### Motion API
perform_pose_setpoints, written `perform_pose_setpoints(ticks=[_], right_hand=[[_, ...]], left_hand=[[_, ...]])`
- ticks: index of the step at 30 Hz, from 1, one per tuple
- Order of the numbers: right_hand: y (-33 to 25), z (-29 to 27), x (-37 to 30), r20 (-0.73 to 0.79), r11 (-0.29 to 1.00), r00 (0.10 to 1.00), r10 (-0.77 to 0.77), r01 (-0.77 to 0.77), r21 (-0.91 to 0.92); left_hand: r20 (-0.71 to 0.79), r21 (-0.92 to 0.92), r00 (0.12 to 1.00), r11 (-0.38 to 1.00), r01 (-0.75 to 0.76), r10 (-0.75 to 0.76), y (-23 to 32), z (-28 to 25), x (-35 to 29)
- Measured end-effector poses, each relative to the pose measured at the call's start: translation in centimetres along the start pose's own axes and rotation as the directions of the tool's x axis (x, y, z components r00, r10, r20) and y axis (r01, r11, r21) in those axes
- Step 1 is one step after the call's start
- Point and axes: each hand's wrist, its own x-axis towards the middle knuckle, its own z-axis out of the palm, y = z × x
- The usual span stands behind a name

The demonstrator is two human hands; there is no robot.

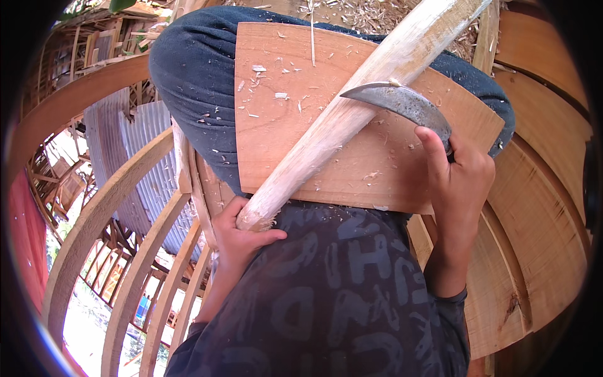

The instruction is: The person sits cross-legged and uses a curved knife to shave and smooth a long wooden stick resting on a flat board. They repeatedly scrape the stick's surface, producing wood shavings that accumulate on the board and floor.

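A long, pale, peeled wooden pole [314,147] slants from my lap up to the far right. My left hand [242,232] wraps round its near end, thumb stretched out to the right. In my right hand [457,164] is a curved knife [408,103] with a grey steel blade, my fingers closed on its handle and the thumb against the blade's base. The blade lies across the pole's middle, its tip pointing left; the handle is mostly hidden in my fist. Under the pole, a flat wooden board [282,69] rests over my thighs, scattered with small shavings.
Wooden slats [141,251] of a railing stand on my left, with corrugated metal sheets [147,147] beyond them. Wide wooden planks [534,239] rise close on my right. Wood shavings [370,16] cover the ground ahead of my knees.
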Motion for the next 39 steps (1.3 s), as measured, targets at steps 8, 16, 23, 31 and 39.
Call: perform_pose_setpoints(ticks=[8, 16, 23, 31, 39], right_hand=[[-2.3, 0.2, -1.2, 0.126, 0.990, 0.985, -0.116, 0.104, 0.097], [-1.1, 0.8, -0.1, 0.074, 0.979, 0.984, -0.162, 0.169, -0.112], [7.1, -2.1, 4.6, -0.132, 0.901, 0.892, 0.432, -0.420, 0.104], [0.5, -1.2, 0.8, 0.034, 0.979, 0.996, 0.083, -0.088, 0.187], [2.3, 0.4, 3.3, -0.043, 0.995, 0.996, 0.083, -0.085, -0.046]], left_hand=[[-0.001, 0.001, 1.000, 1.000, 0.005, -0.005, 0.3, 0.1, 0.3], [0.003, -0.056, 0.997, 0.996, 0.073, -0.073, 0.7, 0.1, 0.0], [0.003, -0.027, 0.998, 0.997, 0.066, -0.066, 0.5, 0.0, 0.0], [-0.022, 0.023, 1.000, 1.000, -0.008, 0.008, 0.4, 0.2, 0.2], [-0.038, 0.047, 0.999, 0.999, 0.017, -0.015, 0.2, 0.1, 0.2]])
